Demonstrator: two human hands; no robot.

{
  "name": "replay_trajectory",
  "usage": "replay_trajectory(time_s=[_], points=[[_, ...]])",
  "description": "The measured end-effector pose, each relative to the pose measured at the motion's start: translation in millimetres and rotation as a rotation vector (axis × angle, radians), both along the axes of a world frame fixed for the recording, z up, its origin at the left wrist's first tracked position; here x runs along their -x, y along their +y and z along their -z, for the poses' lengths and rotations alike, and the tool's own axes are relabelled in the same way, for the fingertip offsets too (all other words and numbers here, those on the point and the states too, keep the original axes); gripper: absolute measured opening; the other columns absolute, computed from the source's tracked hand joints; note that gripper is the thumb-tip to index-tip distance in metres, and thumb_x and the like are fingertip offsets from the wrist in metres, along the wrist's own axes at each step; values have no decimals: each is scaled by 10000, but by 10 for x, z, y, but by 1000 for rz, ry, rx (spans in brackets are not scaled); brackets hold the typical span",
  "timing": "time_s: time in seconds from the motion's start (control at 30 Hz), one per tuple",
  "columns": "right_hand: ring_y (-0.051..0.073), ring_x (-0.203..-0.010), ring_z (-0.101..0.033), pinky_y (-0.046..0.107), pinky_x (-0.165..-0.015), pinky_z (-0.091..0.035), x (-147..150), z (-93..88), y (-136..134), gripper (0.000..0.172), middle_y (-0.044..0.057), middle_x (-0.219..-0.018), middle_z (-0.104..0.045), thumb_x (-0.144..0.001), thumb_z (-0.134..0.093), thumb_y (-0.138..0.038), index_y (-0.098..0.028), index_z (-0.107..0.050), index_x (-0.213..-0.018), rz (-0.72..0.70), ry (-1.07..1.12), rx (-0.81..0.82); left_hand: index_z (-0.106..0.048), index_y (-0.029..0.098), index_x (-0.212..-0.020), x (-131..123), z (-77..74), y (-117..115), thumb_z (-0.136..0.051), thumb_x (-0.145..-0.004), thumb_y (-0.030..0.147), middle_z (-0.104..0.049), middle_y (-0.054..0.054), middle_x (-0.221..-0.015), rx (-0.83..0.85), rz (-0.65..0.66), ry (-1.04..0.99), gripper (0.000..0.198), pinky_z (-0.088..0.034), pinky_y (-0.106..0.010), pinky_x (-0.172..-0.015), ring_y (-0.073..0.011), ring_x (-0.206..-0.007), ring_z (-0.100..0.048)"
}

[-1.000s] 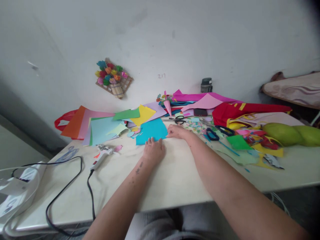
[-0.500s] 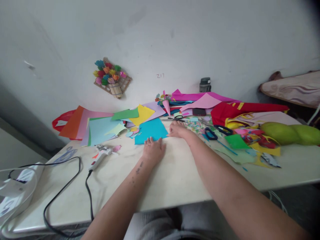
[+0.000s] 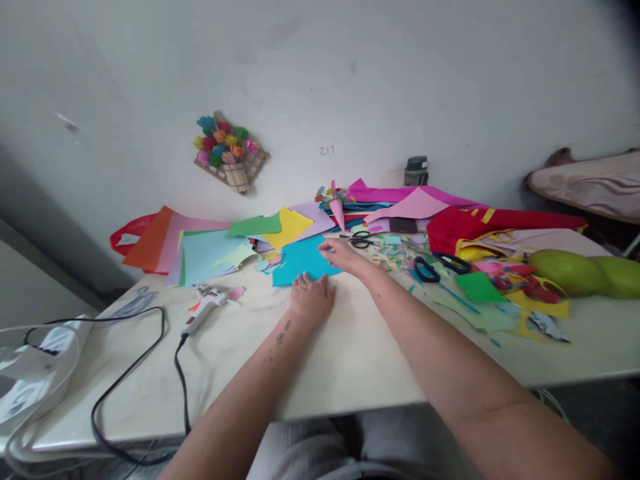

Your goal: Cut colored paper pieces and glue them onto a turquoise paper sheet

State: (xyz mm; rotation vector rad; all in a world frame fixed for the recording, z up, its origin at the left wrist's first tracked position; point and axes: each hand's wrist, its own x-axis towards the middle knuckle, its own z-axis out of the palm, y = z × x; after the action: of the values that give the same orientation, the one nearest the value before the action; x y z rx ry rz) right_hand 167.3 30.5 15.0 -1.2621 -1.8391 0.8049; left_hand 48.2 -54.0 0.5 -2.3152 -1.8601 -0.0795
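A sheet of bright blue paper lies on the table in front of me. My left hand rests palm down on its near edge, fingers laid out flat and open. Over the right part of the sheet is my right hand, its fingers loosely bent and pointing left. I see nothing held in it; whether its fingertips touch the paper I cannot tell. Just beyond that hand lie black-handled scissors among small paper scraps.
A white glue gun with a black cord lies left, near a power strip. Coloured sheets spread behind it. Dark blue-handled scissors, red fabric and a green cushion-like thing are on the right.
My right hand has moved left from the sheet's right edge to over the blue paper. My left hand stays on the near edge. The view has shifted slightly.
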Motion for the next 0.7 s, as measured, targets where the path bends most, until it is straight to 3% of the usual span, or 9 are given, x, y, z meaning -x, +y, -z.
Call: replay_trajectory(time_s=[0.13, 0.3, 0.37, 0.43, 0.53, 0.6, 0.7], points=[[80, -524, -474, 184, -505, -376, 205, 111, -92, 115, -42, -572, -488, -789, -459, -171, -161, -555, -851, -38, 216, 169, -449, 184, -1258, -20, 37, -14, -267, -868, 426, -492, -195, -1194, -16, 11, -27, 494, -304, -451, -919, -331, -1158, -415], [90, -621, -512, 200, -587, -402, 258, 276, -27, 55, -11, -681, -572, -752, -503, -145, -156, -557, -748, 38, 132, 115, -509, 188, -1182, 105, -54, 46, -320, -854, 409, -568, -171, -1121, 8, 72, -66, 438, -350, -436, -894, -318, -1108, -479], [98, -681, -534, 205, -631, -411, 269, 307, 7, 45, 4, -753, -608, -724, -547, -139, -155, -577, -754, 39, 98, 82, -534, 224, -1143, 300, -141, 144, -364, -843, 379, -632, -113, -1029, 92, 87, -140, 379, -407, -379, -829, -271, -992, -565], [109, -722, -548, 212, -658, -416, 290, 328, 24, 54, 13, -785, -628, -705, -588, -156, -156, -599, -757, 36, 59, 61, -543, 211, -1129, 565, -213, 260, -440, -809, 348, -645, -97, -1025, 61, 70, -242, 364, -426, -341, -813, -247, -961, -585], [125, -759, -562, 224, -682, -419, 329, 344, 23, 68, 18, -804, -648, -690, -628, -205, -164, -640, -743, 6, -52, 3, -610, 222, -982, 959, -222, 393, -553, -731, 347, -630, -55, -1088, 0, 168, -382, 285, -393, -319, -902, -233, -1102, -513], [136, -794, -567, 227, -696, -417, 354, 344, 10, 97, 25, -834, -656, -677, -650, -237, -173, -668, -748, -4, -161, -34, -627, 225, -926, 1138, -157, 432, -592, -687, 352, -609, -38, -1141, -1, 215, -455, 273, -349, -328, -966, -241, -1253, -361], [140, -842, -572, 216, -693, -415, 389, 334, -16, 152, 19, -907, -659, -671, -663, -294, -211, -695, -794, 14, -280, -51, -631, 235, -883, 1253, -26, 440, -587, -664, 305, -602, -18, -1161, 9, 163, -527, 235, -282, -345, -1030, -219, -1306, -273]])
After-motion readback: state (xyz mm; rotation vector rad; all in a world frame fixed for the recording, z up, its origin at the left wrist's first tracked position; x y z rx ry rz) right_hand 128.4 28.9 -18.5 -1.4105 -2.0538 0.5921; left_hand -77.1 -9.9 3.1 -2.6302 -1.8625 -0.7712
